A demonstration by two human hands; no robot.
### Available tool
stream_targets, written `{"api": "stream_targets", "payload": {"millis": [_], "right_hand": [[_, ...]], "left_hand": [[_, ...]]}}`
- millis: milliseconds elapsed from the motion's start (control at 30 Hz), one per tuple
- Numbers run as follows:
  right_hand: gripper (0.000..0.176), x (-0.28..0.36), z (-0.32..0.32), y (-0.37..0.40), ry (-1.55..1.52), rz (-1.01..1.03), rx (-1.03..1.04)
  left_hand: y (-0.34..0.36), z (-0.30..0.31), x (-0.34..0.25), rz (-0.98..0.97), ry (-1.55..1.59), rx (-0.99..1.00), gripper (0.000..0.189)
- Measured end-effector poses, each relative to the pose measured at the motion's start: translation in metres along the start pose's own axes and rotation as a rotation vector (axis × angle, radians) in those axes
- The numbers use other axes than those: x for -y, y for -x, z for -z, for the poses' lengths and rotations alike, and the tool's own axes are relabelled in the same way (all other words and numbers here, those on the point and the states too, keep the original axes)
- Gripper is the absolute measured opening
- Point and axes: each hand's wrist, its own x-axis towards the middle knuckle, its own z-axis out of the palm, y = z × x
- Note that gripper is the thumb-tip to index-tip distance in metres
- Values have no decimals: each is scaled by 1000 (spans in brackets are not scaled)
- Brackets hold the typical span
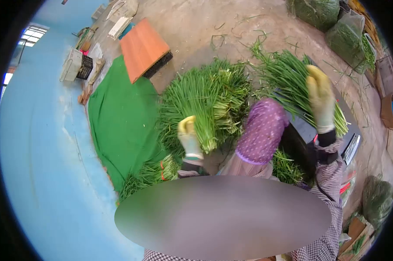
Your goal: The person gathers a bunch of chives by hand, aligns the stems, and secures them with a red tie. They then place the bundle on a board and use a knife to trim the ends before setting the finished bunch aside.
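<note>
My left hand (188, 137), in a white glove with yellow fingers, is closed at the near left side of a large heap of green chives (222, 82). Its bent fingers grip the edge of a handful of chives (207, 130) with pale stalk ends towards me. To the right, my right hand (321, 96), gloved the same way, curls over another bunch of chives (288, 80). That bunch lies slantwise on a dark flat surface (303, 126), its pale ends showing beside my wrist. The undersides of the fingers are hidden.
My knee (266, 124), in purple dotted cloth, rises between the two piles. A green cloth (122, 126) covers the floor at left, below an orange board (144, 48). Tied chives (157, 169) lie near it. Filled plastic bags (349, 41) stand at upper right.
</note>
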Motion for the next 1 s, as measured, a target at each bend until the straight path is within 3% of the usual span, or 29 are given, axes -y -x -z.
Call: {"api": "stream_targets", "payload": {"millis": [33, 100, 133, 200, 267, 333, 367, 433, 500, 533, 567, 600, 667, 700, 733, 800, 833, 933, 967, 1000], "right_hand": [[21, 48, -24, -4, -242, -69, 65], [20, 100, -89, 15, -507, -84, 284], [31, 109, -138, 41, -540, -172, 381], [53, 114, -217, 87, -429, -358, 673], [75, 123, -244, 108, -137, -499, 1054], [91, 115, -274, 150, -27, -594, 1264], [93, 124, -274, 159, -61, -621, 1268], [96, 141, -282, 177, -147, -759, 1280], [100, 130, -314, 231, -238, -825, 1082], [103, 145, -310, 232, -64, -786, 987], [104, 118, -332, 259, -274, -792, 940], [81, 106, -348, 271, -402, -839, 879], [51, 123, -312, 226, -1062, -1105, 986], [28, 143, -287, 192, -888, -1224, 1084], [24, 143, -279, 180, -918, -1227, 1057], [18, 135, -265, 164, -982, -1234, 1002], [17, 131, -256, 152, -914, -1259, 1089], [21, 112, -265, 170, -614, -844, 1110], [28, 124, -262, 171, -405, -443, 988], [42, 131, -249, 176, -51, -315, 982]], "left_hand": [[-10, 32, 62, -21, -15, -69, 14], [-8, 70, 116, 439, 46, -38, 21], [-7, 79, 123, 639, 53, 18, 26], [5, 66, 112, 786, 114, 48, 39], [6, 62, 152, 776, 172, 232, 56], [8, 46, 132, 799, 56, 148, 56], [9, 38, 112, 814, 66, 89, 56], [7, 38, 108, 874, 190, 196, 57], [9, 33, 106, 893, 355, 317, 60], [9, 28, 102, 903, 435, 320, 61], [10, 25, 100, 893, 523, 304, 62], [11, 27, 99, 883, 608, 290, 63], [9, 47, 77, 827, 703, 265, 64], [5, 55, 65, 794, 759, 256, 64], [6, 59, 61, 655, 649, 205, 60], [9, 62, 82, 569, 326, 90, 59], [5, 59, 79, 714, 189, 142, 56], [16, 39, 65, 766, 204, 421, 56], [22, 28, 64, 762, 325, 378, 60], [22, 19, 65, 702, 471, 407, 56]]}}
